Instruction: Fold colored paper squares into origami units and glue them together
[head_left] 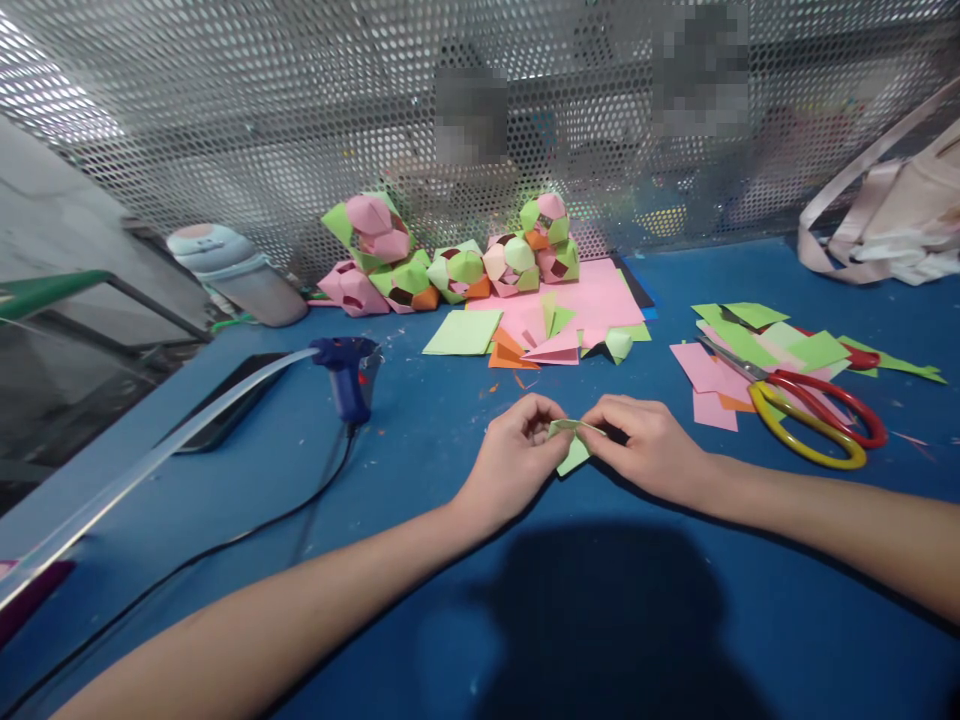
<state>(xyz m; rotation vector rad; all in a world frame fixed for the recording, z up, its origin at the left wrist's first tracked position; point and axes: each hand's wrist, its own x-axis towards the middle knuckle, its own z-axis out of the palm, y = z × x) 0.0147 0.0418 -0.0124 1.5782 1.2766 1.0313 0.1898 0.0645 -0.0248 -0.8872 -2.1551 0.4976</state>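
Observation:
Both hands meet at the middle of the blue table (pixel 600 620) on one small folded piece of light green paper (pixel 574 452). My left hand (pixel 517 460) pinches its left side with curled fingers. My right hand (pixel 649 445) grips its right side, fingers pressed along the fold. The paper rests low, just above or on the table top. Loose green, pink and orange paper squares (pixel 525 335) lie just beyond my hands.
Folded paper balls (pixel 450 265) stand in a row at the back by a perforated metal screen (pixel 375 120). Red-and-yellow scissors (pixel 810 410) lie on paper scraps at right. A blue glue gun (pixel 346 375) with its cable sits at left, near a grey bottle (pixel 236 275).

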